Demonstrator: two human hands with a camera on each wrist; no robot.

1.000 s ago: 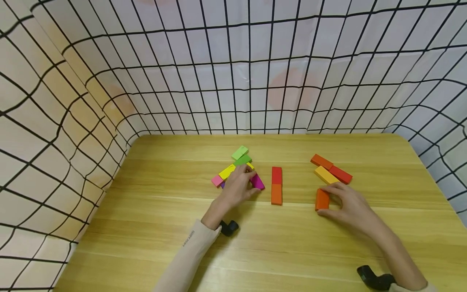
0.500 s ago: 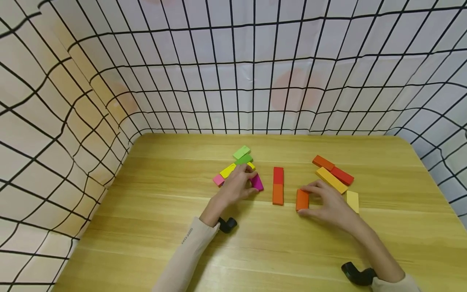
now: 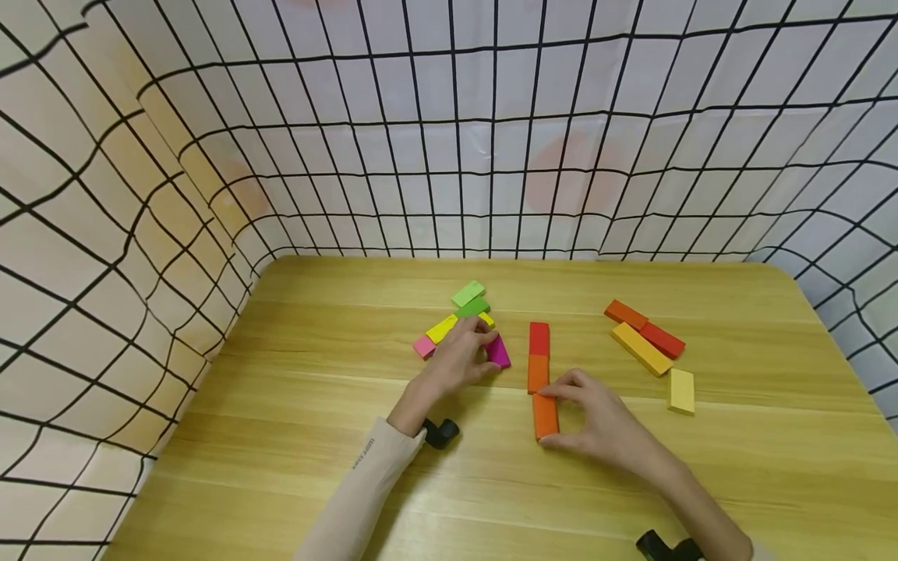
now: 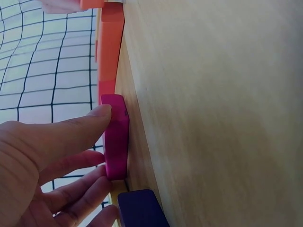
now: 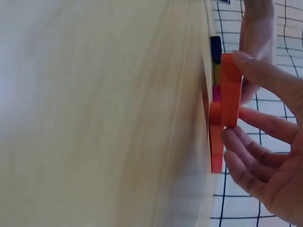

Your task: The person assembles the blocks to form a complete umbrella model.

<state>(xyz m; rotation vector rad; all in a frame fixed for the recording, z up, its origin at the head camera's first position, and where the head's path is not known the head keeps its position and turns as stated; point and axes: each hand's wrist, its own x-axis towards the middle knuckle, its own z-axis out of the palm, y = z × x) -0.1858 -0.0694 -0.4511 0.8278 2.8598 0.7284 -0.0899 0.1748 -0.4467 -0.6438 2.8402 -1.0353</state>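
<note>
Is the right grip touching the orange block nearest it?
Touching. The right wrist view shows the right grip with its thumb right against one end of the orange block, no gap visible.

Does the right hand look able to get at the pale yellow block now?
Probably yes: nothing visible stands between the right hand and the pale yellow block, though that hand must first release the orange block it pinches.

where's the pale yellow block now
In the head view, the pale yellow block lies on the right of the table, right of the right hand, by the near end of the amber block.
</note>
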